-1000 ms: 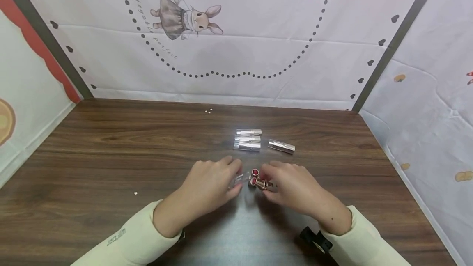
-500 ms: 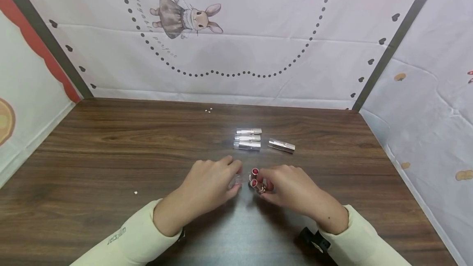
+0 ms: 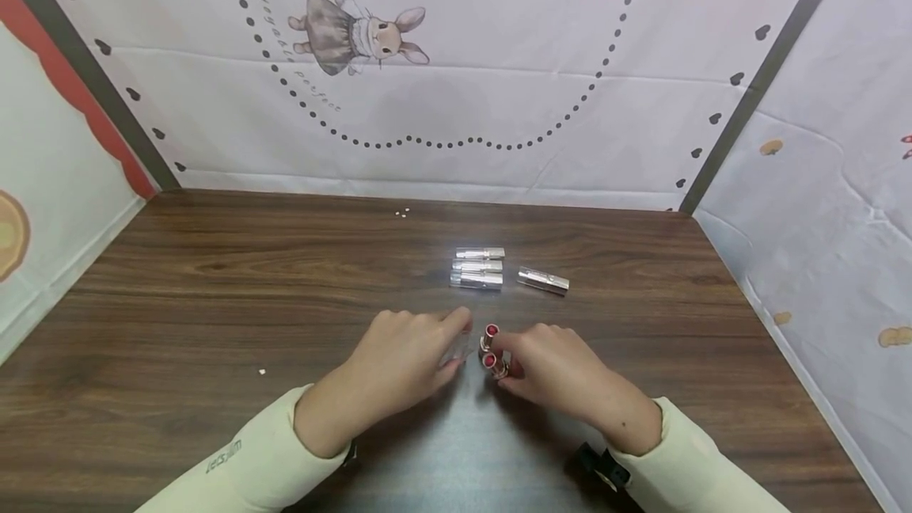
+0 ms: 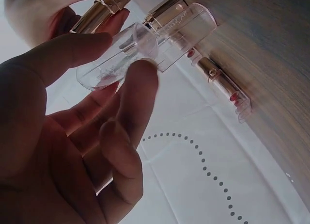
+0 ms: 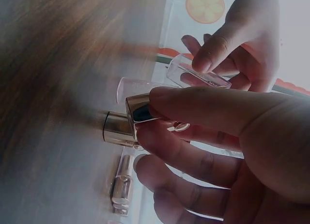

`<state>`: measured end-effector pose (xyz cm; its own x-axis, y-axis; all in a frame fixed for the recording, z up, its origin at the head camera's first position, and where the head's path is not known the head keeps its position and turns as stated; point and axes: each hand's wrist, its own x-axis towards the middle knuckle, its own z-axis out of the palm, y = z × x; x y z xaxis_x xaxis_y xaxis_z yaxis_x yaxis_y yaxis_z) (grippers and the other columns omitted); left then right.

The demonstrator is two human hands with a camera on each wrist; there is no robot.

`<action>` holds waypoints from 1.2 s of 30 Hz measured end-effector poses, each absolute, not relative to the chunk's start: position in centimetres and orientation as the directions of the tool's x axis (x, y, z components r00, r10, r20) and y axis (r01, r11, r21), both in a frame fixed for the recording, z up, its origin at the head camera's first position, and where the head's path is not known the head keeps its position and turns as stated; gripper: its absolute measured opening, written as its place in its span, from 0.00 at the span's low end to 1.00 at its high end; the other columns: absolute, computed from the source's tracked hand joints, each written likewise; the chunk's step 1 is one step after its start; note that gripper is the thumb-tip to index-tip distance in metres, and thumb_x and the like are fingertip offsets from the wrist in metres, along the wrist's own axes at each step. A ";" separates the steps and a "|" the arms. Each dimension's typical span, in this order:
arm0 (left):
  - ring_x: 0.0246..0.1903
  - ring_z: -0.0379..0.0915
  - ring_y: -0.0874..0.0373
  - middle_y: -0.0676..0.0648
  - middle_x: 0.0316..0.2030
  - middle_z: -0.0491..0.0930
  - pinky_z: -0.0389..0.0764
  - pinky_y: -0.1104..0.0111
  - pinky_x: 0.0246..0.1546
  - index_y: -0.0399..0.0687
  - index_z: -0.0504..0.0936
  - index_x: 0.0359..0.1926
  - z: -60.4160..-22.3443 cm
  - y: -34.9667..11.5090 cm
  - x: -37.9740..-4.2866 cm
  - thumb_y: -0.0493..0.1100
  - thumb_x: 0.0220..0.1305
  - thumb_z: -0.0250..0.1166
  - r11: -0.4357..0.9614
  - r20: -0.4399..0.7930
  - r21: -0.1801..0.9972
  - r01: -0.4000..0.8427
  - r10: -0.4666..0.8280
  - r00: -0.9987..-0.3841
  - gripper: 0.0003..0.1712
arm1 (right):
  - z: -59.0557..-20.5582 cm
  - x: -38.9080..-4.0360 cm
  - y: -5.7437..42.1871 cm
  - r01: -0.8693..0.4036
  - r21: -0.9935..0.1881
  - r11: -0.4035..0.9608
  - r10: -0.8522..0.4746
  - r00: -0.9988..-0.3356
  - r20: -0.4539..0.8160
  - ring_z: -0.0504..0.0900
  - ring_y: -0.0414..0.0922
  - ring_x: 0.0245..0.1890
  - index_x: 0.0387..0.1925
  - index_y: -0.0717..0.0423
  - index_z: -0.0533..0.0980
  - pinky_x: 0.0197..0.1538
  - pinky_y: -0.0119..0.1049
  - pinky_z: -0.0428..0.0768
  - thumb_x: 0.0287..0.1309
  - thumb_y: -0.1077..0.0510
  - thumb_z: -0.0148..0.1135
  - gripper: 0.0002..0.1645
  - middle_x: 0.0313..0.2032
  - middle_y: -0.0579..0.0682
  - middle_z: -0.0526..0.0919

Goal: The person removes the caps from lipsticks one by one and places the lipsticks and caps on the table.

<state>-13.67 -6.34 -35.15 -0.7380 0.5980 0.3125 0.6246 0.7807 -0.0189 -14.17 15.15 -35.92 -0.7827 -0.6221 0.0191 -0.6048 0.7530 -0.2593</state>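
My left hand [image 3: 406, 355] pinches a clear lipstick cap [image 4: 116, 59] between thumb and fingertips. Opposite it, my right hand [image 3: 563, 366] grips a rose-gold lipstick [image 3: 492, 362] by its base, the red tip turned up. Just behind that one, a second uncapped lipstick [image 3: 492, 332] stands upright on the table, its gold base [image 5: 116, 129] showing in the right wrist view. Another clear cap [image 4: 191, 32], with lettering on it, stands on the table beside that base. The held lipstick and held cap are apart.
Three capped lipsticks [image 3: 476, 267] lie in a row farther back, and one more capped lipstick [image 3: 544, 281] lies slantwise to their right. Small white bits [image 3: 402, 214] are at the back of the wooden table [image 3: 214, 283]; another white bit [image 3: 261, 371] is at left. Printed cloth [image 3: 456, 101] hangs behind.
My right hand has shifted slightly left and turned the lipstick from lying sideways to more upright. My left hand stays nearly in place with its cap.
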 end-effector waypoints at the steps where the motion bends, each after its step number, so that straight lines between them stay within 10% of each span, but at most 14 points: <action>1: 0.12 0.59 0.63 0.58 0.16 0.72 0.58 0.70 0.12 0.54 0.76 0.42 -35.1 -6.4 -13.7 0.53 0.53 0.75 0.781 0.311 -0.022 0.625 0.599 -0.738 0.20 | -36.0 -14.2 15.1 -0.604 -0.262 0.752 -0.622 -0.783 0.018 0.69 0.30 0.18 0.40 0.47 0.82 0.23 0.29 0.70 0.51 0.57 0.75 0.14 0.18 0.35 0.75; 36: 0.15 0.70 0.61 0.57 0.20 0.78 0.67 0.66 0.15 0.54 0.77 0.36 -36.5 -5.9 -14.0 0.54 0.52 0.77 0.771 0.179 0.059 0.634 0.616 -0.767 0.19 | -37.6 -14.3 14.6 -0.601 -0.223 0.768 -0.616 -0.788 0.006 0.69 0.36 0.18 0.34 0.46 0.75 0.21 0.36 0.68 0.49 0.55 0.76 0.15 0.18 0.38 0.74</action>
<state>-13.98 -5.86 -36.52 -0.7670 0.6161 0.1793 0.6335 0.7715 0.0592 -14.34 14.56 -37.58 -0.7881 -0.6155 0.0055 -0.6010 0.7675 -0.2231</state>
